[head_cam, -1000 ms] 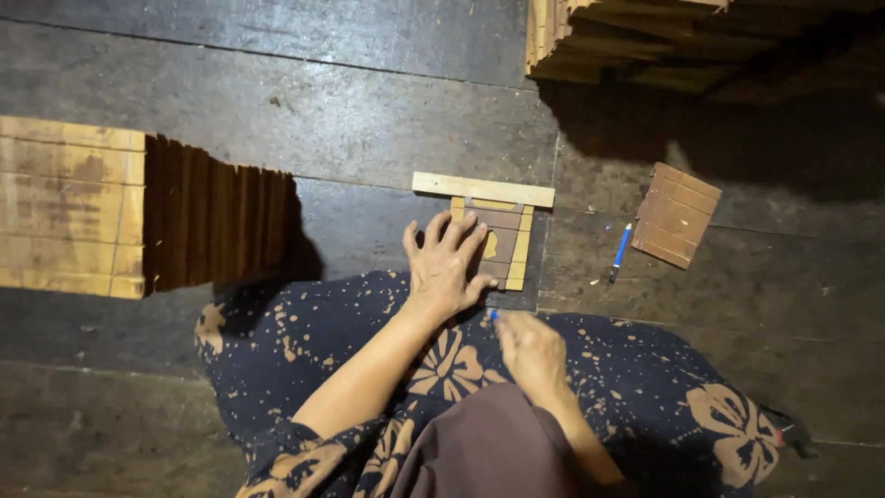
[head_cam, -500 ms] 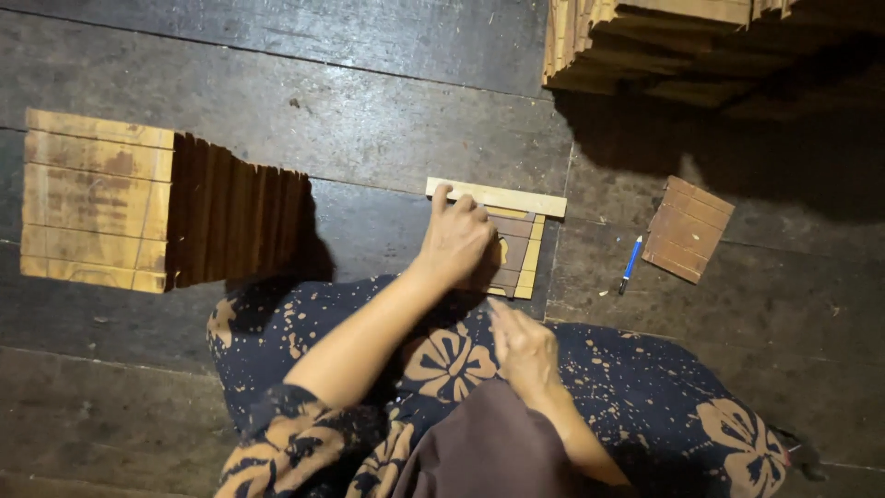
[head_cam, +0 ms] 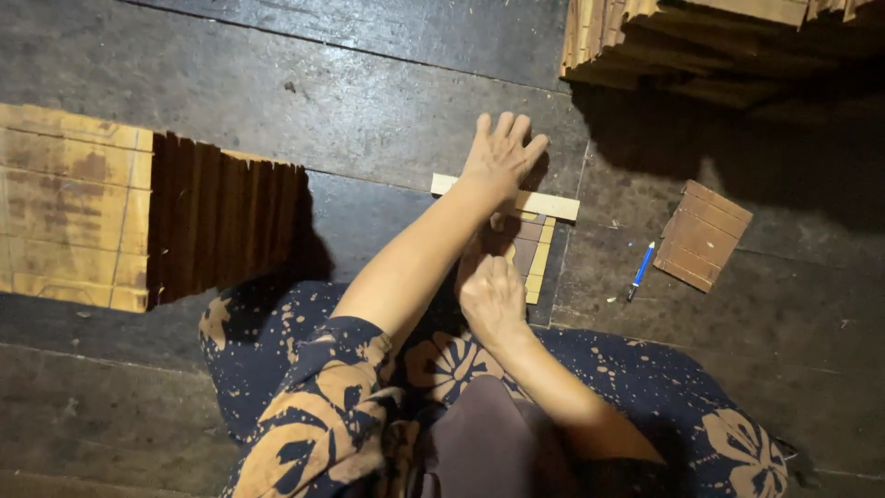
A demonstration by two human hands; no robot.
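Observation:
My left hand point(head_cam: 502, 152) lies flat, fingers apart, on the far pale wooden strip point(head_cam: 553, 204) of a small wooden frame on the dark plank floor. Brown slats point(head_cam: 529, 251) fill that frame, with another pale strip point(head_cam: 540, 263) along its right side. My right hand point(head_cam: 491, 297) is curled at the frame's near edge, fingers closed; whether it pinches something I cannot tell. Both forearms reach out over my dark floral-print lap point(head_cam: 645, 387).
A blue pen point(head_cam: 641, 270) and a small brown slatted panel point(head_cam: 702, 236) lie to the right. A stack of wooden panels point(head_cam: 719, 46) sits at the far right. On the left stands a block of upright slats point(head_cam: 138, 221).
My left hand has slid forward from the middle of the frame to its far strip. My right hand has come up from my lap to the frame's near edge.

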